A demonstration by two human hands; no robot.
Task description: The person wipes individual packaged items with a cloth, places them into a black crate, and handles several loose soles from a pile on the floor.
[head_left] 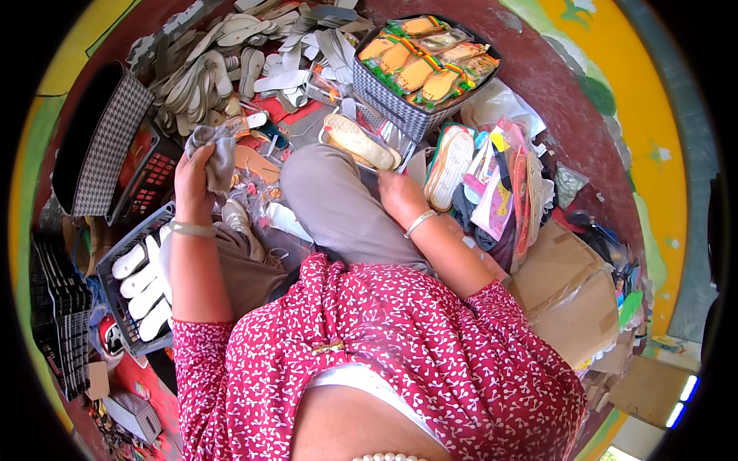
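My left hand (195, 178) is raised at the left with its fingers closed round a crumpled grey cloth (221, 157). My right hand (401, 197) rests beside my bent knee, its fingers curled in at the near edge of a pale tray (406, 152). What those fingers hold, if anything, is hidden. Just beyond them a cream shoe sole (357, 140) with stitched-looking dots lies across the tray. To the right of the hand leans a white insole (450, 165) with a red and green border. A tan sole-shaped piece (257, 164) lies near the cloth.
Many grey soles (223, 69) are heaped at the back left. A checked basket (407, 96) holds packed yellow insoles (415, 74). At the left stand a grey crate (115, 288) of white soles and a houndstooth bin (115, 154). A cardboard box (565, 292) sits at my right.
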